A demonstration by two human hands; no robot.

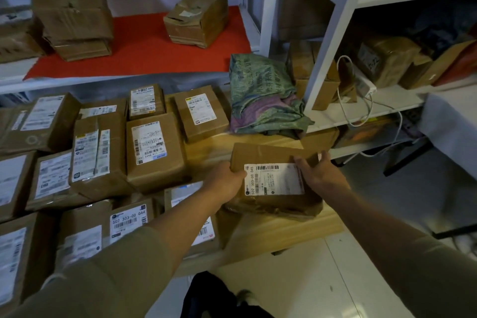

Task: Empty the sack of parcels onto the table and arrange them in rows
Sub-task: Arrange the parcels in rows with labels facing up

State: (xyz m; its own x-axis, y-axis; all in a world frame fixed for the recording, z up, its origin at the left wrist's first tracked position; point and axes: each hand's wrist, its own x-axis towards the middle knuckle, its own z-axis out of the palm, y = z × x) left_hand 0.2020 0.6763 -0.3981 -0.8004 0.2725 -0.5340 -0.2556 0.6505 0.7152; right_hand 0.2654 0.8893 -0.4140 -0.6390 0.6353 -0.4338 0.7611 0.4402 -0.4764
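I have both hands on one brown parcel at the right end of the wooden table. My left hand clasps its left edge, fingers curled under, and my right hand presses on its top right, fingers spread over the far corner and the edge of the white label. The parcel lies flat, label up, its near side resting on the table. Left of this parcel, the other parcels sit packed close together in rows, labels up, filling the table to its left end. Behind the parcel, against the white shelf post, the green sack lies crumpled and slack on the table's far edge.
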